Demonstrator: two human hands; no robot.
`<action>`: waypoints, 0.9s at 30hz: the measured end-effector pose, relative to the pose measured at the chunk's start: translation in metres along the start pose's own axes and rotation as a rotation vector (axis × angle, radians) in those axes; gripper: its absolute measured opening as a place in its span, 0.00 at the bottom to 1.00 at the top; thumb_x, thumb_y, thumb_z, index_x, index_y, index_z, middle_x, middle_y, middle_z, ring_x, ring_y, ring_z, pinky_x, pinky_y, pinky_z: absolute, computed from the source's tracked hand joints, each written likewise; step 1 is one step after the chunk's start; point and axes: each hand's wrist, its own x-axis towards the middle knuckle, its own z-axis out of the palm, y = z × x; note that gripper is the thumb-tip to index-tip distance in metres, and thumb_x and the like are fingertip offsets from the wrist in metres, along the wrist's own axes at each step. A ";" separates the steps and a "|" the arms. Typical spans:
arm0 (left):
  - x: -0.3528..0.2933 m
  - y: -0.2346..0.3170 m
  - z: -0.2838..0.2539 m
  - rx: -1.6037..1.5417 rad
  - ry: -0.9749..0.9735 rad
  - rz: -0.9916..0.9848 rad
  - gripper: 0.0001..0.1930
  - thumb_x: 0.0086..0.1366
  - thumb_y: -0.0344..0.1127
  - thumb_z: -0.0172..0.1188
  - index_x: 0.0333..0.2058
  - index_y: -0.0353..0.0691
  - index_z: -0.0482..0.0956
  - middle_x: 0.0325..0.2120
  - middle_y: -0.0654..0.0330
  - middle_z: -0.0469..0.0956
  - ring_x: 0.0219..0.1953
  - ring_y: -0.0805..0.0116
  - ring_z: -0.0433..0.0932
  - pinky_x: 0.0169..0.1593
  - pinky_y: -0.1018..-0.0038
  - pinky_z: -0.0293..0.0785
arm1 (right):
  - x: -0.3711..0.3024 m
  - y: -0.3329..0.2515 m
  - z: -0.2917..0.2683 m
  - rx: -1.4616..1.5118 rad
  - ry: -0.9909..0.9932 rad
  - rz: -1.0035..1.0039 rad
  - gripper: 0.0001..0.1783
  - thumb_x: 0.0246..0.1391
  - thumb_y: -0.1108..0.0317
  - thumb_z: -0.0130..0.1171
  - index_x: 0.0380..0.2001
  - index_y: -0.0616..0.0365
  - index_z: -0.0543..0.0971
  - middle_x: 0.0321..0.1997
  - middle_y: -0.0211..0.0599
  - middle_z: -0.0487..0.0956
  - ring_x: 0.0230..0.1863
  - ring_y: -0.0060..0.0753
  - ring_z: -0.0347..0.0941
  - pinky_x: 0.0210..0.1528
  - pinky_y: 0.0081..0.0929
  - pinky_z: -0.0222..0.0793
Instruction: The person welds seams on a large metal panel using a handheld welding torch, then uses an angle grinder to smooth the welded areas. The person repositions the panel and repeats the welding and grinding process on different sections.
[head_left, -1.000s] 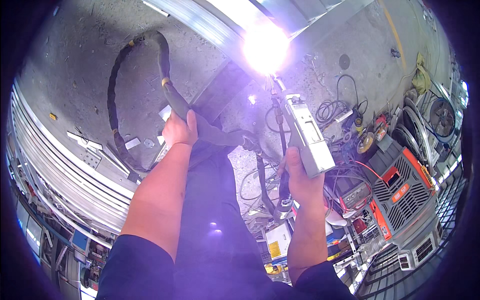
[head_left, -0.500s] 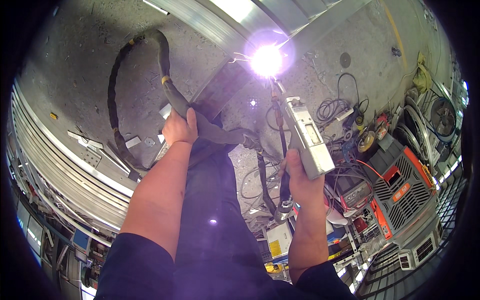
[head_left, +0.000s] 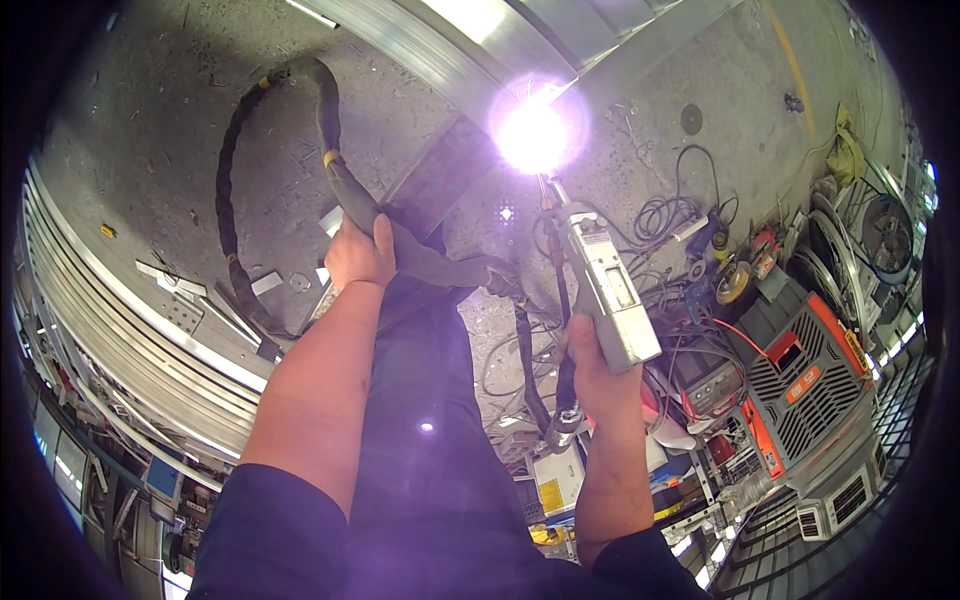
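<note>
the right hand (head_left: 598,372), right of centre in the frame, is clamped around the lower end of a grey box-shaped welding gun (head_left: 606,288), which points up toward the top of the frame. at the tip of the gun a bright white-violet flash (head_left: 532,136) sits on the edge of a long metal beam (head_left: 440,45) that runs across the upper part of the frame. the left hand (head_left: 358,255), left of centre, is closed around a thick black hose (head_left: 345,190). the hose loops up into the upper left of the frame over the concrete floor (head_left: 150,130), and its other end passes right from the left hand to the gun. small metal plates (head_left: 170,280) lie on the floor at the left, beside a stack of curved metal strips (head_left: 120,340). at the right edge of the frame stands an orange and grey machine (head_left: 810,385), with coiled cables (head_left: 665,215) on the floor just above it. dark trousers (head_left: 430,450) fill the lower centre between the two forearms.
</note>
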 end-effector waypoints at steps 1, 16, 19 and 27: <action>0.000 0.000 0.000 0.004 -0.007 -0.005 0.24 0.64 0.55 0.52 0.45 0.38 0.72 0.32 0.46 0.81 0.37 0.44 0.80 0.41 0.52 0.74 | -0.001 0.000 0.000 0.004 0.000 -0.002 0.13 0.60 0.66 0.62 0.43 0.64 0.76 0.28 0.28 0.77 0.24 0.17 0.72 0.26 0.20 0.69; 0.000 0.003 -0.004 0.019 -0.036 -0.024 0.24 0.64 0.54 0.53 0.46 0.37 0.72 0.34 0.46 0.81 0.39 0.44 0.79 0.43 0.53 0.74 | -0.013 0.016 -0.009 -0.134 -0.021 0.110 0.13 0.58 0.64 0.64 0.40 0.63 0.78 0.24 0.27 0.78 0.24 0.18 0.73 0.25 0.20 0.68; 0.001 0.003 -0.004 0.011 -0.038 -0.029 0.24 0.64 0.54 0.53 0.45 0.37 0.72 0.34 0.46 0.81 0.39 0.44 0.79 0.43 0.53 0.74 | -0.018 0.009 -0.005 -0.077 0.035 0.195 0.12 0.58 0.65 0.64 0.38 0.63 0.78 0.23 0.27 0.77 0.23 0.18 0.72 0.25 0.19 0.67; 0.000 -0.007 0.007 -0.025 0.028 0.023 0.28 0.64 0.60 0.48 0.44 0.37 0.72 0.33 0.46 0.80 0.37 0.42 0.78 0.41 0.52 0.73 | -0.020 0.026 -0.022 0.012 -0.027 -0.118 0.23 0.65 0.55 0.55 0.49 0.66 0.71 0.24 0.33 0.74 0.23 0.24 0.71 0.28 0.24 0.70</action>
